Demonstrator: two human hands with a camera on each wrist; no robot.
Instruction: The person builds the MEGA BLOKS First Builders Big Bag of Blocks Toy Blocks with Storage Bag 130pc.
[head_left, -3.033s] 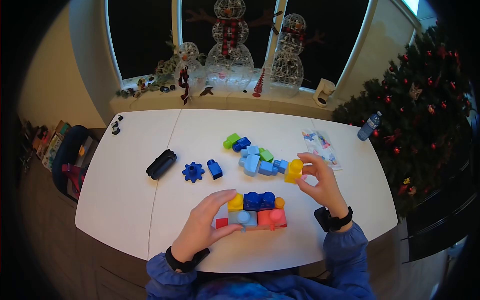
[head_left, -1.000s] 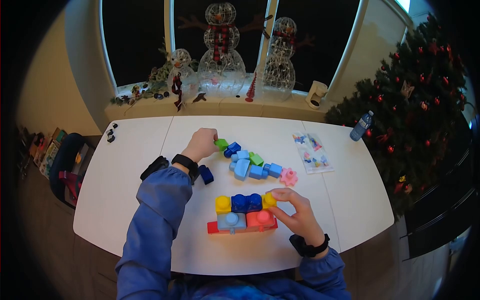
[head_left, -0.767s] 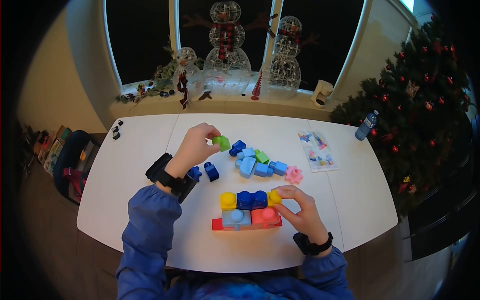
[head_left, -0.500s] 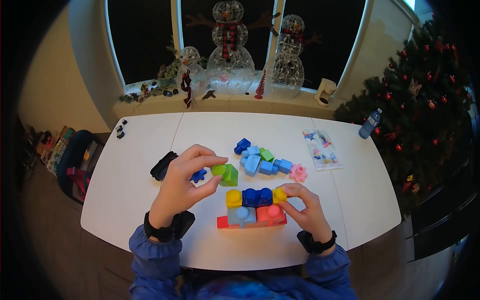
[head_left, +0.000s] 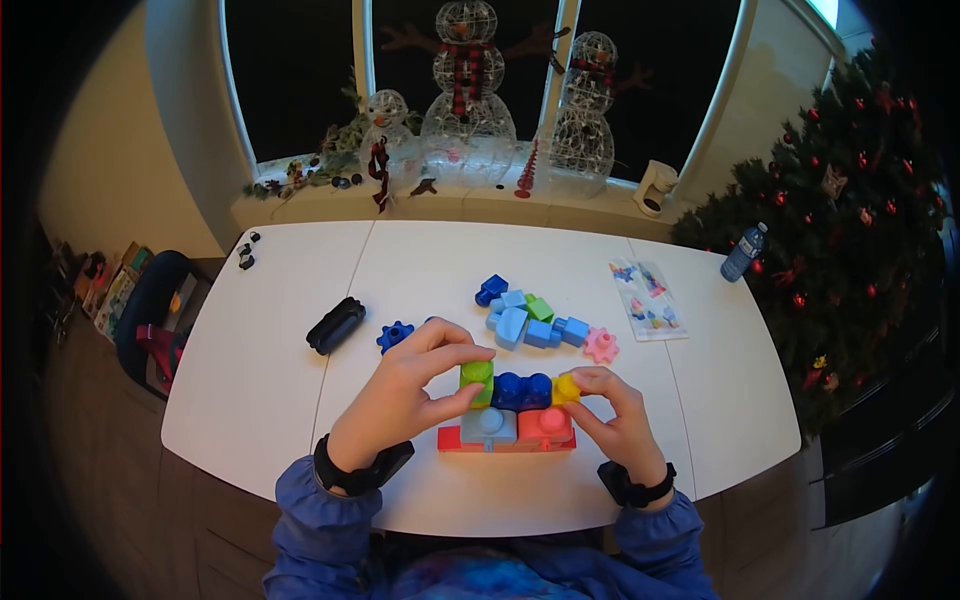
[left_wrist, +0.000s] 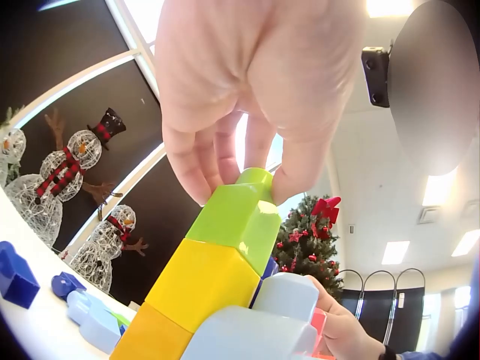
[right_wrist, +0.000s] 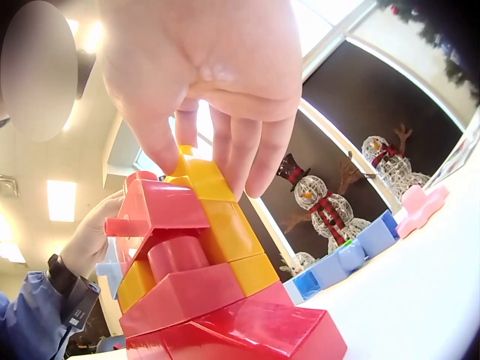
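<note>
My left hand (head_left: 400, 405) pinches a lime green toy building block (left_wrist: 236, 217) by its stud. That block stands directly over a yellow block (left_wrist: 202, 283) at the left end of a built stack. My right hand (head_left: 620, 425) pinches the yellow block (right_wrist: 206, 176) at the stack's right end between thumb and fingers. Between the two ends is a dark blue two-stud block (head_left: 522, 391). In front are a light blue block (head_left: 488, 427) and a coral-red block (head_left: 546, 427). A red block (head_left: 449, 439) juts out at the stack's lower left.
Loose light blue blocks (head_left: 510, 328), a dark blue block (head_left: 490, 291) and a pink gear (head_left: 601, 345) lie beyond the stack. A blue gear (head_left: 394, 336) and black case (head_left: 336, 325) are left. Picture sheet (head_left: 648, 300) and bottle (head_left: 744, 253) are right.
My right hand brought the yellow block onto the stack's right end and stays there. My left hand left the stack, picked the green block from the far pile and carried it over the left end.
</note>
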